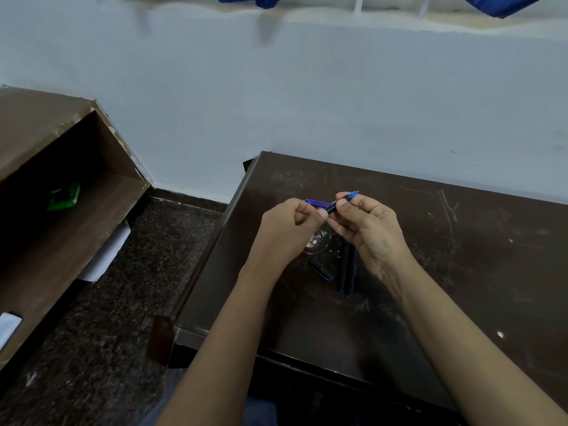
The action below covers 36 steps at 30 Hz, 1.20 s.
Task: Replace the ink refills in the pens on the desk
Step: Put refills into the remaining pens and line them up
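The fingers (311, 210) of the left hand (285, 232) and the fingers (364, 206) of the right hand (373, 232) pinch the blue pen (349, 197) and cover its middle, so whether its two ends are joined or apart cannot be told. Below the right fingers, the palm hides the upper ends of two dark pens (345, 273). Below the left fingers, a short dark piece (321, 269) is too dim to identify, and a pale patch (314, 241) is blurred. Right of the right fingers, the desk (476, 247) is cut off by the picture's edge.
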Tool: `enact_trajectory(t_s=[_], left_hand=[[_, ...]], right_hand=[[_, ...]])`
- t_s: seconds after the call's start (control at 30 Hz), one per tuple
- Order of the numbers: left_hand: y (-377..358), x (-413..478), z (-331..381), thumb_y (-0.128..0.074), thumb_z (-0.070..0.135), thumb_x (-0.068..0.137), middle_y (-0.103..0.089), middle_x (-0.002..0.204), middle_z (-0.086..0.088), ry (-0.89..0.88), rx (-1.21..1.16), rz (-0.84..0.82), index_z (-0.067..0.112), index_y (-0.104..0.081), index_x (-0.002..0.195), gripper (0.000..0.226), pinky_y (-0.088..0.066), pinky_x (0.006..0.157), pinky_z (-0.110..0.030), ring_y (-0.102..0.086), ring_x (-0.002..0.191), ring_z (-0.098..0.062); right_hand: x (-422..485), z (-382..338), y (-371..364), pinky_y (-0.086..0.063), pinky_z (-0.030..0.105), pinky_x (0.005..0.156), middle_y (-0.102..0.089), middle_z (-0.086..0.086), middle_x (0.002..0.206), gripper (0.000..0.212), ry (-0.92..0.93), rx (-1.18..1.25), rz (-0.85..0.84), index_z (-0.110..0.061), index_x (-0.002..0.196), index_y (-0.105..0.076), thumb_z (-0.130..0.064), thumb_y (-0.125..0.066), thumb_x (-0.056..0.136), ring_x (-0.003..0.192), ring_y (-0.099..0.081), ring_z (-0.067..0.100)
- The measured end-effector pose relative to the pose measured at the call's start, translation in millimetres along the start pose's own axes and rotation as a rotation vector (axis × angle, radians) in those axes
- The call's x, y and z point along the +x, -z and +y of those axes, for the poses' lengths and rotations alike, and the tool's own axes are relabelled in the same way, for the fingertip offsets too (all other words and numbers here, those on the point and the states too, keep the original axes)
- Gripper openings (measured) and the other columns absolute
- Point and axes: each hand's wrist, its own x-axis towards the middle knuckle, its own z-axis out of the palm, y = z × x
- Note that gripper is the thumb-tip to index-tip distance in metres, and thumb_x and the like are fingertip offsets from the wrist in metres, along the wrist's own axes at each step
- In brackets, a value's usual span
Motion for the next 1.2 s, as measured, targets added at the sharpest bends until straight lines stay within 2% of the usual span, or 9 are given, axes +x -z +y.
enact_trajectory(t_s=[0.1,0.27,0.43,0.6,0.77,0.9,0.97,1.1,1.2], left_hand=[[-1.6,1.4,0.1,-0.045,0.029,0.098,-0.074,0.085,0.000,0.040,-0.017,-0.052,0.012,-0.070,0.095,0.031,-0.047,0.062,-0.010,-0.066,0.070,-0.003],[1.8,0.2,-1.9,-0.069,0.024,0.083,-0.063,0.071,0.010,-0.040,-0.001,0.018,0.014,-0.067,0.093,0.014,-0.040,0.052,0.002,-0.057,0.062,0.001],[-0.4,1.2,-0.7,-0.045,0.033,0.098,-0.073,0.083,0.002,0.040,0.016,-0.065,0.011,-0.072,0.092,0.035,-0.043,0.061,-0.011,-0.069,0.078,-0.010],[-0.3,0.3,-2.6,-0.068,0.029,0.084,-0.062,0.074,0.010,-0.027,0.021,0.026,0.015,-0.065,0.093,0.016,-0.042,0.053,-0.003,-0.057,0.065,-0.001],[-2.4,1.8,0.2,-0.043,0.034,0.099,-0.072,0.085,0.000,0.095,-0.030,-0.069,0.011,-0.070,0.095,0.035,-0.048,0.063,-0.015,-0.068,0.078,-0.013],[0.3,0.1,-1.7,-0.062,0.027,0.089,-0.063,0.071,0.009,-0.002,0.049,-0.018,0.013,-0.068,0.090,0.015,-0.040,0.052,0.000,-0.057,0.063,-0.001],[0.2,-0.3,-1.1,-0.066,0.028,0.086,-0.060,0.071,0.010,-0.005,0.014,-0.003,0.014,-0.065,0.095,0.017,-0.040,0.050,-0.002,-0.055,0.062,0.000],[-2.6,1.1,2.8,-0.043,0.033,0.099,-0.070,0.079,0.003,0.111,-0.058,-0.085,0.010,-0.068,0.095,0.034,-0.046,0.064,-0.018,-0.064,0.070,-0.007],[-1.4,0.3,4.9,-0.043,0.024,0.099,-0.070,0.076,0.000,0.104,-0.044,-0.116,0.007,-0.069,0.088,0.033,-0.044,0.056,-0.010,-0.063,0.064,-0.007]], right_hand=[[-0.1,1.1,0.0,-0.058,0.031,0.082,-0.072,0.008,0.083,0.010,0.003,-0.017,-0.004,-0.005,0.096,-0.067,-0.004,-0.060,0.090,0.081,-0.070,0.017],[0.4,1.7,0.0,-0.058,0.030,0.080,-0.070,0.010,0.083,0.009,0.005,-0.019,-0.013,-0.006,0.096,-0.067,-0.005,-0.060,0.089,0.080,-0.069,0.017],[0.9,3.8,-0.6,-0.058,0.030,0.081,-0.070,0.012,0.086,0.009,0.003,-0.034,-0.010,-0.006,0.094,-0.068,-0.005,-0.061,0.089,0.084,-0.069,0.021],[0.6,3.5,-0.9,-0.059,0.028,0.077,-0.069,0.013,0.086,0.009,0.004,-0.018,-0.013,-0.005,0.096,-0.067,-0.004,-0.061,0.089,0.079,-0.068,0.019],[2.1,5.3,-1.3,-0.058,0.029,0.079,-0.071,0.011,0.084,0.008,0.001,-0.021,-0.010,-0.008,0.092,-0.068,-0.004,-0.061,0.089,0.081,-0.069,0.020],[1.5,4.8,-0.2,-0.059,0.029,0.077,-0.070,0.015,0.088,0.010,0.002,-0.020,-0.013,-0.006,0.096,-0.068,-0.004,-0.061,0.089,0.082,-0.069,0.020],[0.8,4.3,-0.8,-0.058,0.026,0.073,-0.071,0.012,0.085,0.010,0.006,-0.016,-0.016,-0.006,0.096,-0.067,-0.004,-0.060,0.089,0.077,-0.070,0.016],[1.2,4.7,-0.4,-0.058,0.027,0.076,-0.072,0.009,0.082,0.009,0.011,-0.028,-0.021,-0.008,0.093,-0.068,-0.005,-0.061,0.089,0.078,-0.070,0.017],[1.4,5.6,0.8,-0.057,0.029,0.078,-0.069,0.016,0.089,0.009,0.006,-0.053,-0.022,-0.009,0.094,-0.069,-0.007,-0.061,0.089,0.084,-0.068,0.023]])
